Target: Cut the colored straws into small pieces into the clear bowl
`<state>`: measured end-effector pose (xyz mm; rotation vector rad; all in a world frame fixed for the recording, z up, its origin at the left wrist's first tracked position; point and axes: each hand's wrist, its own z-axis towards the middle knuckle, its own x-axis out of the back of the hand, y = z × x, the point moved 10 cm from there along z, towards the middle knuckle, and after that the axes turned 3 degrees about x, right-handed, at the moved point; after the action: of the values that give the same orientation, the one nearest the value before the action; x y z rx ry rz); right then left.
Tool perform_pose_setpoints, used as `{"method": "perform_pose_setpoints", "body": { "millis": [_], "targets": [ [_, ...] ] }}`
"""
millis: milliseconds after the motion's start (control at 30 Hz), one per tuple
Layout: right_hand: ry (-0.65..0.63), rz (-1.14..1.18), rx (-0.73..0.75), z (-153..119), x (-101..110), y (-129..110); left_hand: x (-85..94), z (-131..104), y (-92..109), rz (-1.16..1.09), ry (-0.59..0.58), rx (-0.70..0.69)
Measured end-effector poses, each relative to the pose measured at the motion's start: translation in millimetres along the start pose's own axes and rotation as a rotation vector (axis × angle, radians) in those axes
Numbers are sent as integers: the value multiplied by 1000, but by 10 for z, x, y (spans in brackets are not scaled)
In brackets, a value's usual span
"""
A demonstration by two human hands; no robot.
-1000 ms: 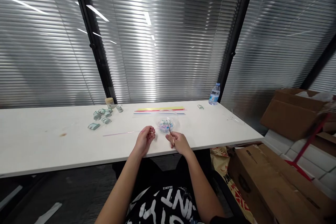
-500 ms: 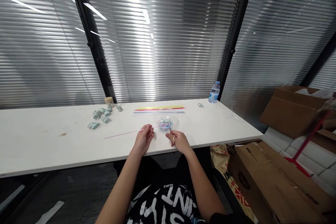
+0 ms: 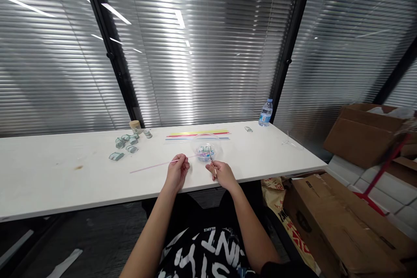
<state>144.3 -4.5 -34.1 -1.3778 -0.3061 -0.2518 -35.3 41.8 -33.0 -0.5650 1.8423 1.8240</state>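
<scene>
My left hand (image 3: 178, 171) pinches a long, thin pink strip (image 3: 146, 169) between thumb and fingers. One end trails left above the white table, and the other reaches over a clear round bowl (image 3: 219, 150). My right hand (image 3: 224, 175) is closed around slim scissors (image 3: 213, 167), whose tips point into the bowl and lie close to the strip's right end. Small blue, pink and white pieces (image 3: 202, 155) lie inside the bowl. Whether the blades touch the strip is too small to tell.
Behind the bowl lie long yellow, red and blue strips (image 3: 195, 134). Several small greenish bundles (image 3: 120, 142) and a cork-topped jar (image 3: 134, 126) stand left. A water bottle (image 3: 266, 113) is back right; cardboard boxes (image 3: 345, 221) sit beside the table (image 3: 81, 191).
My left hand has shifted very slightly left with the pink strip. The right hand and scissors stay almost in place. The view has tilted a little.
</scene>
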Motion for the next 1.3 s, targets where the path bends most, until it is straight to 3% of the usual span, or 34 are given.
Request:
{"method": "perform_pose_setpoints", "body": {
  "millis": [1300],
  "targets": [
    [9,92,2,-21,3,0,22,36,-36,22,-5,-4]
  ]
}}
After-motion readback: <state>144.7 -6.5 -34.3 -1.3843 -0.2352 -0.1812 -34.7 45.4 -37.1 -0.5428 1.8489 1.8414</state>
